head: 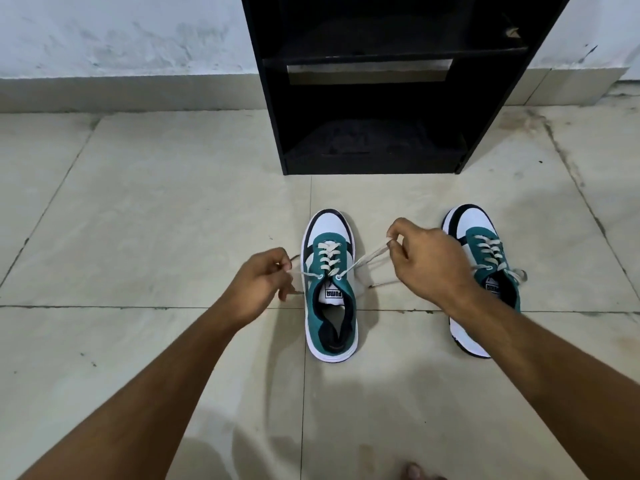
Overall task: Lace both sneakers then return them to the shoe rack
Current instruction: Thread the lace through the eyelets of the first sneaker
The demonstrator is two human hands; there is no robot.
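A teal, white and black sneaker (330,306) stands on the floor in the middle, toe pointing away from me, its white lace (327,259) threaded up through the eyelets. My left hand (258,284) pinches the lace's left end, pulled out to the left. My right hand (429,261) pinches the right end (372,254), drawn taut up and to the right. A second matching sneaker (483,258) stands to the right, laced, partly hidden behind my right wrist. The black shoe rack (374,57) stands just beyond the shoes.
The rack has open shelves with a dark item on the bottom shelf (374,140). Beige floor tiles (156,202) spread around the shoes. A pale wall with a skirting (121,91) runs behind. A toe (414,471) shows at the bottom edge.
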